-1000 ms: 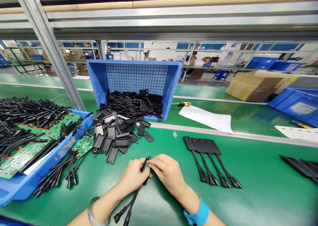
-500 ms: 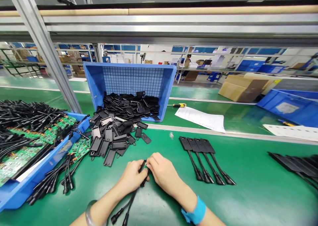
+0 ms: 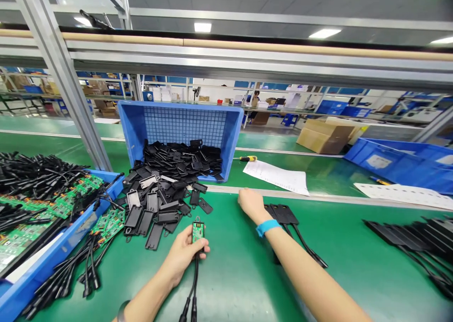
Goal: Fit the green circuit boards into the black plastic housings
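My left hand (image 3: 186, 251) is closed around a black plastic case with a green circuit board (image 3: 197, 231) lying in it, board side up. Two black cables (image 3: 194, 284) run from its lower end toward me. Out on the green bench, my right hand (image 3: 250, 203) is empty-looking from behind, its fingers curled and their tips hidden. Just beyond its wrist lie finished-looking black cases with cables (image 3: 285, 214), partly covered by the arm. Open black case halves (image 3: 154, 235) are heaped to the left of my left hand.
A tipped blue crate (image 3: 233, 143) spills black case parts. A blue tray (image 3: 81, 237) of circuit boards and cables stands left. Behind are a screwdriver (image 3: 248, 159), a paper sheet (image 3: 279, 177) and a cardboard box (image 3: 320, 136). More cabled black cases (image 3: 414, 242) lie at right.
My right hand has left the circuit board and moved forward and right, to where a small clear piece lay. My left hand keeps the case, now turned with its board facing up. The view has tilted upward.
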Demonstrator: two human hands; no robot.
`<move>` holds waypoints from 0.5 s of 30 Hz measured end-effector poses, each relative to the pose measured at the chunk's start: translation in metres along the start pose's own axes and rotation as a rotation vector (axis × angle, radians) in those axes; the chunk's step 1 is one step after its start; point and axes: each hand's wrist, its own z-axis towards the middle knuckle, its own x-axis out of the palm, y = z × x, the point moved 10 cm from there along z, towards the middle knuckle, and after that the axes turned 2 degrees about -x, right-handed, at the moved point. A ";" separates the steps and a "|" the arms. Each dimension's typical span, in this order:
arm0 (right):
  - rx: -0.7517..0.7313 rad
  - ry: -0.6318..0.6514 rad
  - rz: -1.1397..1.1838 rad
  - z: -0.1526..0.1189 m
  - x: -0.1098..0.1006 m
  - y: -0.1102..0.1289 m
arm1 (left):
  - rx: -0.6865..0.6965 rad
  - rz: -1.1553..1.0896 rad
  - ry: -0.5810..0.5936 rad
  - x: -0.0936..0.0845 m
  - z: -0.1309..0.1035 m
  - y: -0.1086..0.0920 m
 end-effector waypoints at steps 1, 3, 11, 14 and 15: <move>-0.018 0.010 0.002 0.003 0.003 0.010 | 0.006 -0.014 0.006 0.000 0.000 0.000; -0.080 0.046 0.023 0.005 0.013 0.039 | 0.016 -0.030 0.016 0.001 0.000 -0.001; -0.234 0.146 0.046 -0.017 0.028 0.113 | -0.038 -0.039 0.010 -0.001 -0.004 0.001; -0.222 0.153 0.054 -0.032 0.015 0.105 | -0.028 -0.044 0.028 0.001 -0.004 -0.001; -0.211 0.134 0.101 -0.038 0.008 0.100 | -0.031 -0.048 0.033 0.001 -0.004 -0.001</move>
